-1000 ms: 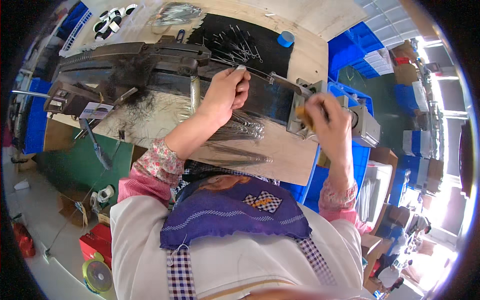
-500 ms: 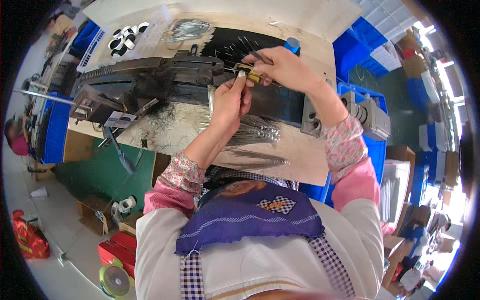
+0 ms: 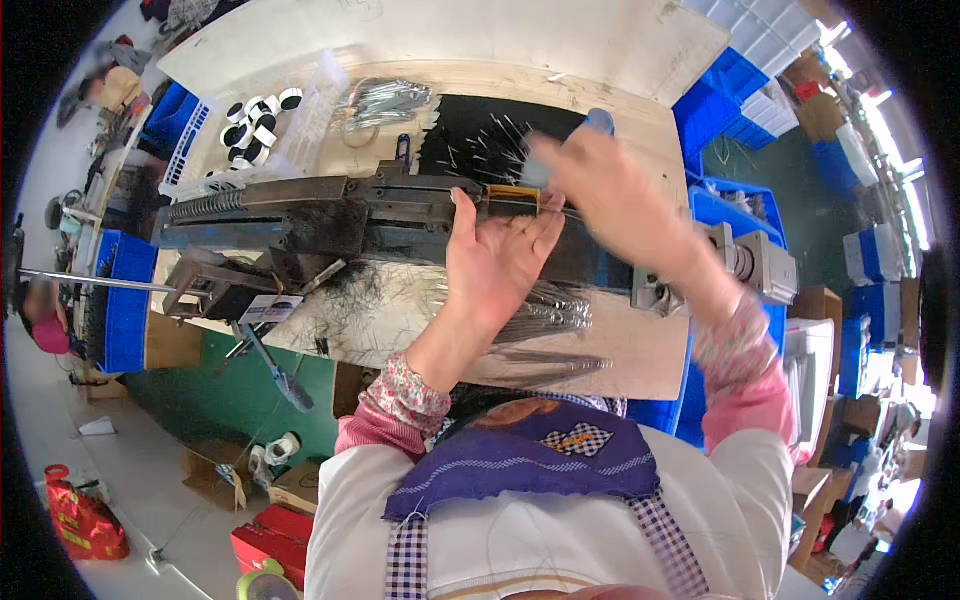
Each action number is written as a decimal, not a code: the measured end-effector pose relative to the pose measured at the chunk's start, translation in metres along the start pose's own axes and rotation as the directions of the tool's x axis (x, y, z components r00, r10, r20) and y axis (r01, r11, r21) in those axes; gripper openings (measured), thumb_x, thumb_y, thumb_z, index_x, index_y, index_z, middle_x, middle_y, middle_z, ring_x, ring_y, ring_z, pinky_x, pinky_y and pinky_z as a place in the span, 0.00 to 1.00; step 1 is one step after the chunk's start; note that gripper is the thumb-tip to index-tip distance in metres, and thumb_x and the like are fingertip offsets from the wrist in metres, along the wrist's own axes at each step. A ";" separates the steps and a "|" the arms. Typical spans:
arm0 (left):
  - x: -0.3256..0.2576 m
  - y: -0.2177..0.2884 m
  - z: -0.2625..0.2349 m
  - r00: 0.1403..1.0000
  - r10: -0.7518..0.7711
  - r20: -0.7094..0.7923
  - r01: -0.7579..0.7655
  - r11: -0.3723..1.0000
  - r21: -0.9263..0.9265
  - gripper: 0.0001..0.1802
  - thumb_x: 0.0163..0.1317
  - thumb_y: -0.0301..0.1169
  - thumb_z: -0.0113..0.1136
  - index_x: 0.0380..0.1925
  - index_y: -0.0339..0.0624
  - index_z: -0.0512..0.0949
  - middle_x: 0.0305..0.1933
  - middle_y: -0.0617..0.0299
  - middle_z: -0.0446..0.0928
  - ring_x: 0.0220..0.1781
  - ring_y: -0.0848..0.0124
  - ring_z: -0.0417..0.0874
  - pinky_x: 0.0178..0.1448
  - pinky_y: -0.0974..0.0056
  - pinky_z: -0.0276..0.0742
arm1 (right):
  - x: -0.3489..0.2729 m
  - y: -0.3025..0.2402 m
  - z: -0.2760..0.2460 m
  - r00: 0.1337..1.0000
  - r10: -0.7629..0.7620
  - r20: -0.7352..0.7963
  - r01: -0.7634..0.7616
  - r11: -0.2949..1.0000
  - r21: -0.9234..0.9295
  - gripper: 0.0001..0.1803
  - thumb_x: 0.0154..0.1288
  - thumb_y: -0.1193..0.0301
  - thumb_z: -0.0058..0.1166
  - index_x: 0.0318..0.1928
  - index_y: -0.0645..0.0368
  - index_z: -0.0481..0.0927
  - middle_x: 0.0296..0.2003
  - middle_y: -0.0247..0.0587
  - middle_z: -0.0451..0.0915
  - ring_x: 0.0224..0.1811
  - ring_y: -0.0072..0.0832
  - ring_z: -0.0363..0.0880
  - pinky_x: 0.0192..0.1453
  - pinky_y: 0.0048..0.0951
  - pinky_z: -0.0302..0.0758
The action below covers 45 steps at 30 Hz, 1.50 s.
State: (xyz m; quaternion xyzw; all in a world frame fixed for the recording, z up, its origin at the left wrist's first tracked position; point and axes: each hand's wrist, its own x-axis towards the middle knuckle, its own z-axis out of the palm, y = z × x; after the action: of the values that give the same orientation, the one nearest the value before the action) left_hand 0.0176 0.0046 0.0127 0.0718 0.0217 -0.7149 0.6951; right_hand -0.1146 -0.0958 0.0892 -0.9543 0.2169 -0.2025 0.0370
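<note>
A long dark metal machine (image 3: 400,208) with a coil spring at its left end lies across the bench. At its right end sits a small yellow and black block (image 3: 514,196). My left hand (image 3: 492,262) reaches up to that block, thumb and fingers stretched apart, the fingertips close against its lower right side. Just to the right and above, my right hand (image 3: 615,190) is smeared by motion, its fingers bent. A blurred greyish patch shows by those fingertips; what it is, I cannot make out. Thin metal pins (image 3: 490,145) lie on a black cloth (image 3: 455,125) behind the block.
A clear plastic basket (image 3: 312,150) holds black-and-white rings. Bundles of thin wires (image 3: 550,315) lie near the bench's front edge, dark bristles (image 3: 370,310) left of them. A blue cap-like piece (image 3: 600,121) stands at the back. A grey metal fixture (image 3: 735,262) sits at the right.
My left hand has opened from a pinch on the yellow and black block to outstretched fingers. My right hand has moved off the block to the right. The whole view has shifted slightly.
</note>
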 end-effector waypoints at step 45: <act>-0.017 0.005 0.020 0.969 0.215 -0.119 -0.163 0.924 0.345 0.36 0.72 0.50 0.36 0.57 0.19 0.61 0.61 0.40 0.67 0.66 0.53 0.66 0.71 0.55 0.60 | -0.004 -0.029 0.021 0.991 -0.125 -0.040 0.119 0.984 -0.132 0.07 0.49 0.76 0.54 0.28 0.65 0.72 0.18 0.48 0.78 0.24 0.43 0.82 0.23 0.37 0.77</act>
State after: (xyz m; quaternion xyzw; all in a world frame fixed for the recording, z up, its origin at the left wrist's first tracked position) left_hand 0.0215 0.0188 0.0355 0.2448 -0.0525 -0.6301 0.7351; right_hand -0.0973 -0.0681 0.0729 -0.9610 0.1715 -0.2125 -0.0428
